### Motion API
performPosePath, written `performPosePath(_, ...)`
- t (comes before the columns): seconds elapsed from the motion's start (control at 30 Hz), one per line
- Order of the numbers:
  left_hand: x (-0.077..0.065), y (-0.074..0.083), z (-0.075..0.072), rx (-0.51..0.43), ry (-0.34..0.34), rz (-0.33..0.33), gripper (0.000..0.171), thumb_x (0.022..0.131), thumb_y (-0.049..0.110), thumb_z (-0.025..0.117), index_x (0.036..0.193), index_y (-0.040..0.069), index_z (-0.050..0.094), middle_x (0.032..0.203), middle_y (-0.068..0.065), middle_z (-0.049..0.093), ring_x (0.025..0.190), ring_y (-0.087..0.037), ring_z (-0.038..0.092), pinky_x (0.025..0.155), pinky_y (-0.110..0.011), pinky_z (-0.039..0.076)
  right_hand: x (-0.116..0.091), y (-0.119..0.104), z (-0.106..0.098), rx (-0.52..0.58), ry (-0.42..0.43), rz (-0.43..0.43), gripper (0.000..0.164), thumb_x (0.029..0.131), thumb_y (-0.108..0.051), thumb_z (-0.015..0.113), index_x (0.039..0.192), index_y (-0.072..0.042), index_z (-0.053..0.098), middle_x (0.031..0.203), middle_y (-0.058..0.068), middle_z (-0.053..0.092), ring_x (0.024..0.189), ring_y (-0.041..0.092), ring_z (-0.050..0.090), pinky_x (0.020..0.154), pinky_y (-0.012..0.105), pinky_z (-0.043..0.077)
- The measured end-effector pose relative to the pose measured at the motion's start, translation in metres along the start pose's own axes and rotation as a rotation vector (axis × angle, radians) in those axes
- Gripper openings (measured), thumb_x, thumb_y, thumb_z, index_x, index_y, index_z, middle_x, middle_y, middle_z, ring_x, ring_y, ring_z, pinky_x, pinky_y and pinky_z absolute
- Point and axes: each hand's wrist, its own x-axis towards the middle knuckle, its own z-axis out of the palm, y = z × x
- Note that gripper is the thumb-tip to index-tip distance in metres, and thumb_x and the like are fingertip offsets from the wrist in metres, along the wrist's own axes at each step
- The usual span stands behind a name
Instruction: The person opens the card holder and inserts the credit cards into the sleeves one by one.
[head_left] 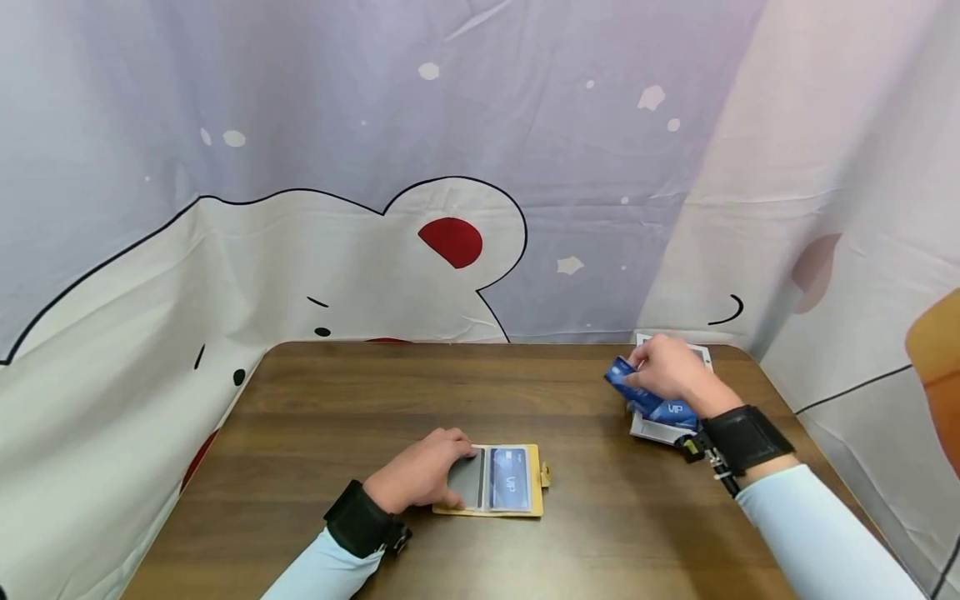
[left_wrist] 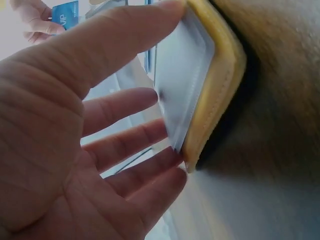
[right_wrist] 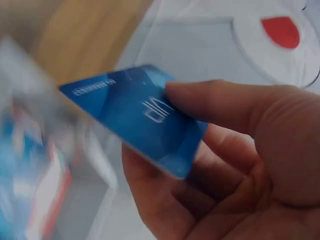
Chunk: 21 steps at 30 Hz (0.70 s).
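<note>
Pinching blue card (right_wrist: 130, 115), right fingers (right_wrist: 215, 102); left fingers (left_wrist: 122, 106) relaxed on yellow holder (head_left: 468, 479) edge; wide tabletop (head_left: 588, 508) between.

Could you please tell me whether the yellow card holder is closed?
No, the yellow card holder lies open on the table, with a blue VIP card showing inside it.

Left hand (head_left: 422, 473) hides the left edge of the yellow card holder (head_left: 535, 479); right hand (head_left: 667, 367) covers part of the white tray (head_left: 658, 431). Tray contents smeared in right wrist view. Desk (head_left: 570, 550) front cut off by the head view's bottom edge.
</note>
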Motion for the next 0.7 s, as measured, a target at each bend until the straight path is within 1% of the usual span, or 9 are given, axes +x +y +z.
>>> performPosePath(0.07,0.000,0.001,0.000,0.002,-0.002,-0.007,0.065,0.075,0.037,0.092,0.131,0.013,0.067,0.131,-0.002,0.061,0.115,-0.018,0.055,0.096,-0.033,0.053,-0.001,-0.008,0.013,0.107,-0.018,0.035,0.011,0.087,-0.018,0.077,0.082,-0.009,0.076,0.073,-0.001,0.070,0.063,0.012,0.060,0.059,0.029,0.049)
performPosePath(0.1,0.000,0.001,0.000,0.000,-0.002,-0.009,0.065,0.075,0.037,0.091,0.131,0.013,0.067,0.131,-0.002,0.061,0.115,-0.018,0.055,0.096,-0.033,0.053,-0.002,-0.012,0.021,0.162,-0.018,0.055,0.011,0.088,-0.018,0.076,0.083,-0.008,0.076,0.074,0.001,0.071,0.063,0.012,0.062,0.059,0.029,0.050)
performPosePath(0.23,0.001,0.002,0.002,-0.019,-0.009,-0.014,0.066,0.075,0.038,0.091,0.132,0.014,0.066,0.132,-0.001,0.060,0.115,-0.018,0.054,0.095,-0.033,0.053,-0.006,-0.025,0.056,0.390,0.023,0.086,0.011,0.087,-0.012,0.074,0.081,-0.003,0.073,0.075,0.003,0.070,0.065,0.012,0.062,0.059,0.028,0.053)
performPosePath(0.3,0.002,0.002,0.002,-0.033,-0.017,-0.017,0.066,0.076,0.038,0.091,0.132,0.014,0.066,0.133,-0.001,0.060,0.115,-0.018,0.054,0.095,-0.033,0.053,-0.009,-0.031,0.073,0.505,0.034,0.118,0.011,0.085,-0.010,0.075,0.081,-0.001,0.071,0.074,0.003,0.068,0.065,0.012,0.059,0.057,0.028,0.052)
performPosePath(0.37,0.002,0.002,0.002,-0.035,-0.023,-0.016,0.067,0.076,0.040,0.090,0.133,0.015,0.065,0.133,-0.001,0.059,0.115,-0.017,0.053,0.094,-0.033,0.053,-0.012,-0.036,0.086,0.613,0.016,0.167,0.012,0.085,-0.009,0.076,0.082,0.000,0.069,0.076,0.003,0.066,0.066,0.012,0.059,0.057,0.030,0.053)
performPosePath(0.47,0.003,0.005,0.001,-0.023,-0.015,-0.013,0.073,0.073,0.046,0.091,0.134,0.014,0.065,0.131,-0.001,0.060,0.113,-0.018,0.053,0.093,-0.033,0.052,-0.014,-0.044,0.099,0.737,-0.029,0.229,0.017,0.085,-0.009,0.080,0.083,0.001,0.066,0.077,0.004,0.065,0.065,0.013,0.061,0.057,0.033,0.055)
performPosePath(0.6,0.007,0.014,0.001,0.038,0.013,-0.028,0.086,0.067,0.058,0.091,0.135,0.012,0.064,0.130,-0.002,0.060,0.114,-0.019,0.053,0.099,-0.036,0.052,-0.016,-0.054,0.110,0.901,-0.122,0.259,0.019,0.086,-0.008,0.080,0.082,0.000,0.063,0.080,0.006,0.068,0.067,0.015,0.068,0.060,0.034,0.060)
performPosePath(0.67,0.012,0.021,0.004,0.065,0.025,-0.042,0.090,0.066,0.063,0.089,0.135,0.012,0.064,0.131,-0.002,0.060,0.117,-0.020,0.053,0.104,-0.038,0.050,-0.016,-0.057,0.114,0.973,-0.161,0.266,0.020,0.087,-0.007,0.079,0.081,-0.001,0.061,0.082,0.008,0.069,0.068,0.016,0.070,0.061,0.034,0.061)
performPosePath(0.7,0.015,0.025,0.006,0.075,0.039,-0.036,0.092,0.066,0.065,0.088,0.136,0.010,0.063,0.132,-0.003,0.060,0.118,-0.020,0.053,0.106,-0.038,0.050,-0.016,-0.059,0.116,1.007,-0.175,0.270,0.021,0.088,-0.006,0.079,0.080,-0.002,0.060,0.082,0.008,0.069,0.068,0.017,0.070,0.061,0.033,0.061)
